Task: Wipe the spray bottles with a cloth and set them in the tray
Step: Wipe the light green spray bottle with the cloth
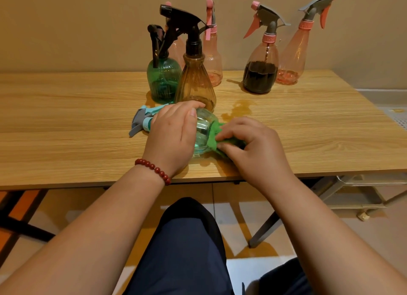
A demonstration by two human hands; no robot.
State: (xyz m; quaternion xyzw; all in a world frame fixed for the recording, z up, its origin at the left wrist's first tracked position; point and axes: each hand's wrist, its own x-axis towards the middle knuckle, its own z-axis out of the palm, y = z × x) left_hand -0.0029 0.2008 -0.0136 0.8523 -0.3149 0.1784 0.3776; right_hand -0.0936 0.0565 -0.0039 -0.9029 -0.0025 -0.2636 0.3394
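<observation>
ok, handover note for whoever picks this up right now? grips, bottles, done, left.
Left grip holds the clear bottle on its side on the table.
Right grip pinches the green cloth against its base.
Six more stand behind: green bottle, amber bottle, four pink bottles.
Done: nothing in a tray; tray not clearly in view.
Left: finish this wipe, then the rest, tray all seven.

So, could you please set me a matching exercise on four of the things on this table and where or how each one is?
1. clear bottle with blue trigger
2. green bottle
3. second bottle from the right
4. green cloth

A. gripped by the right hand
B. holds dark liquid
C. lying on its side under the left hand
D. standing just left of the amber bottle

Pairs: 1-C, 2-D, 3-B, 4-A
</observation>
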